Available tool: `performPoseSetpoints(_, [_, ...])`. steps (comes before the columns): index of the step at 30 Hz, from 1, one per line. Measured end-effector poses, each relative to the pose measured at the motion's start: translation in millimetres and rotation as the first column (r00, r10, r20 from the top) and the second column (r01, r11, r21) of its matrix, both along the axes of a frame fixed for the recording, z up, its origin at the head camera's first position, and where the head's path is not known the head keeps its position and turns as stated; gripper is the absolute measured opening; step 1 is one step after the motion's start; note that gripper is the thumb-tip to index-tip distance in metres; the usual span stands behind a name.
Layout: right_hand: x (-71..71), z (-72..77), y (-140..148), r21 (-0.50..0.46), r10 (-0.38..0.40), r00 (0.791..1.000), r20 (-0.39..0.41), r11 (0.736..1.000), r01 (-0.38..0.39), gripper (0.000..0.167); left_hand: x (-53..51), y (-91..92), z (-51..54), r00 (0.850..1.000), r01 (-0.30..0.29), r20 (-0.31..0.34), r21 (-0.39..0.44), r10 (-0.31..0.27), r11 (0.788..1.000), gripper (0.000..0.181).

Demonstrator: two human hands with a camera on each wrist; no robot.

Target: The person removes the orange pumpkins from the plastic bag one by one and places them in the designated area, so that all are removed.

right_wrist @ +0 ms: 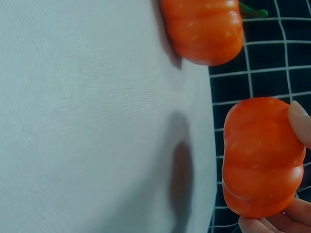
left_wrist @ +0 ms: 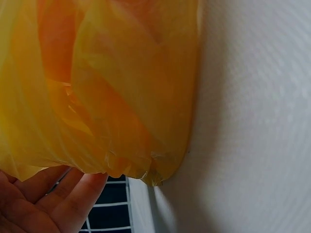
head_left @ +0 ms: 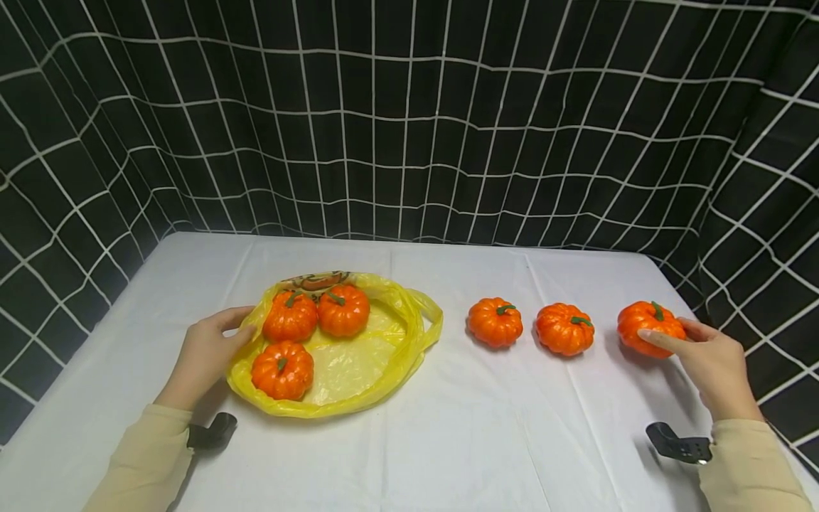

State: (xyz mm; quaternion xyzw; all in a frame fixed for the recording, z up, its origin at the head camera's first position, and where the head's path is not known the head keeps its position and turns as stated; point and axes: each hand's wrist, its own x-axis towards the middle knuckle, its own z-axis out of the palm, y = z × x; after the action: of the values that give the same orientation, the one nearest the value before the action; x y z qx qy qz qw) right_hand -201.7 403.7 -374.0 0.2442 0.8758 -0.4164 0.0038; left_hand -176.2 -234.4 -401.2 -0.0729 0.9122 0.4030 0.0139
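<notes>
In the head view, my right hand grips a small orange toy pumpkin with a green stem, thumb on its near side. The right wrist view shows that pumpkin raised off the table, apart from its shadow. My left hand touches the left side of a yellow plastic bag, its fingers fairly straight and their tips hidden by the plastic. Inside the wide-mouthed bag lie three toy pumpkins: back left, back right and front left.
Between bag and right hand, two more pumpkins stand on the white-covered table, one nearer the bag and one nearer the hand. A bag handle loops out rightward. Black cloth with white grid lines hangs behind and at both sides.
</notes>
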Motion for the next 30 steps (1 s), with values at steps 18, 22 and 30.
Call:
performPoseSetpoints(18, [-5.1, -14.4, 8.7, -0.01, -0.009, 0.999, 0.03, 1.0, 0.01, 0.097, -0.4, -1.9, -0.8, 1.0, 0.016, -0.009, -0.005, -0.016, 1.0, 0.047])
performPoseSetpoints(22, [-5.6, -14.8, 7.9, 0.004, -0.007, 0.999, 0.034, 1.0, 0.007, 0.096, -0.2, -1.1, 0.2, 1.0, 0.016, -0.003, -0.008, -0.016, 1.0, 0.047])
performPoseSetpoints(30, [-6.9, -19.1, 10.8, -0.018, -0.014, 0.998, 0.063, 1.0, 0.015, 0.099, -0.8, -1.0, -0.8, 1.0, 0.01, 0.007, -0.009, -0.01, 1.0, 0.048])
